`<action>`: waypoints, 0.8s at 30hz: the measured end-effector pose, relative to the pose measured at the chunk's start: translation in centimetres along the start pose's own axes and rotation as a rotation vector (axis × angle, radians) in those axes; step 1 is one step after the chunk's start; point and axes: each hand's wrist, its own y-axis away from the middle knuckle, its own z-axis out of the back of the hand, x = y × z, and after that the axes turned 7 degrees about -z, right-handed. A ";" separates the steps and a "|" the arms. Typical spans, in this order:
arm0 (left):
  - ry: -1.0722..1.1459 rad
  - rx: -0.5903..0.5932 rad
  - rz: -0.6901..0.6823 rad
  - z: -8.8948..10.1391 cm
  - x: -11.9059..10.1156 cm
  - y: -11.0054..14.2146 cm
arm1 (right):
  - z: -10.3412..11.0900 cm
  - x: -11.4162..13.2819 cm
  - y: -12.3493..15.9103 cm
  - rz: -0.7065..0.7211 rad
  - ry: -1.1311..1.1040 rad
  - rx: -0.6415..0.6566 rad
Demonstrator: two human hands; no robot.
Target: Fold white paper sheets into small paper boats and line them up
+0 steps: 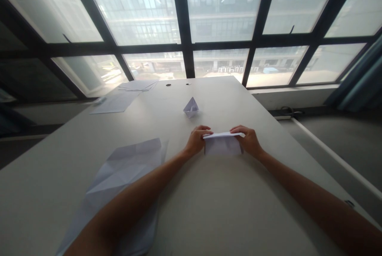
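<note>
A folded sheet of white paper is held up between my two hands just above the table, its upper edge bent over into a narrow flap. My left hand pinches the left end of that fold, fingers on top and thumb out of clear sight. At the opposite end my right hand grips the paper the same way. Beyond the hands a small folded paper boat stands upright on the table.
Creased white sheets lie at the left, partly under my left forearm. More flat paper rests at the far left of the white table. Tall windows rise behind the far edge; the table's right edge runs beside my right arm.
</note>
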 end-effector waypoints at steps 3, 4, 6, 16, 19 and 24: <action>-0.032 0.032 0.021 -0.1 -0.3 0.0 | 0.2 -0.1 0.2 0.100 0.142 0.054; -0.028 0.015 0.039 -0.1 -0.4 0.0 | 0.2 -0.4 0.2 0.119 0.183 0.070; -0.034 -0.019 0.066 0.0 -0.6 -0.1 | 0.2 -1.0 0.1 0.141 0.256 0.104; -0.396 0.509 -0.179 -0.2 -1.8 0.8 | 0.2 0.1 0.1 0.153 0.476 0.169; -0.459 0.573 -0.211 -0.2 -1.8 0.8 | 0.1 0.6 0.2 0.177 0.477 0.143; -0.480 0.613 -0.221 -0.2 -1.8 0.7 | -0.6 0.5 0.7 0.190 0.599 0.412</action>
